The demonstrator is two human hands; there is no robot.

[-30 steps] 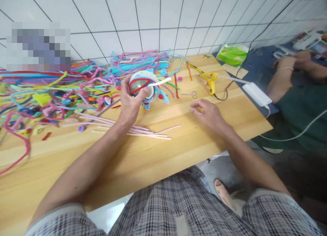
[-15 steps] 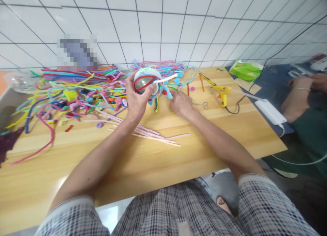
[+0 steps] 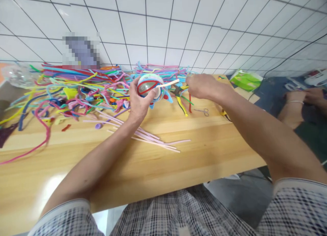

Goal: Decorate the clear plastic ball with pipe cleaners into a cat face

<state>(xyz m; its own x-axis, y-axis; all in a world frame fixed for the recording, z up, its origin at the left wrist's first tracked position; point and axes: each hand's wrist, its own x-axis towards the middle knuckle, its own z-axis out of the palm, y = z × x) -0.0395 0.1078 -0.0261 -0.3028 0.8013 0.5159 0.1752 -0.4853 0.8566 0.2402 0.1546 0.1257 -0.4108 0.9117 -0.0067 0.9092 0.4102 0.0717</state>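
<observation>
My left hand (image 3: pixel 139 101) is closed around a clear ball (image 3: pixel 148 86) wrapped in red and light-blue pipe cleaners, held above the wooden table (image 3: pixel 158 167). A white pipe cleaner (image 3: pixel 168 83) sticks out of the ball to the right. My right hand (image 3: pixel 201 86) is closed on yellow-handled pliers (image 3: pixel 181 99). The pliers' dark head sits just right of the white stem's tip, and one handle hangs down toward the table.
A big heap of coloured pipe cleaners (image 3: pixel 76 86) covers the table's back left. Pale pink stems (image 3: pixel 153 140) lie in the middle. Small scissors (image 3: pixel 203 110) lie under my right forearm. A green packet (image 3: pixel 245 79) and another person's hands (image 3: pixel 304 96) are at right.
My right hand left the table beside the ball, took up the yellow-handled pliers and now holds them raised at the white stem. The left hand kept holding the ball.
</observation>
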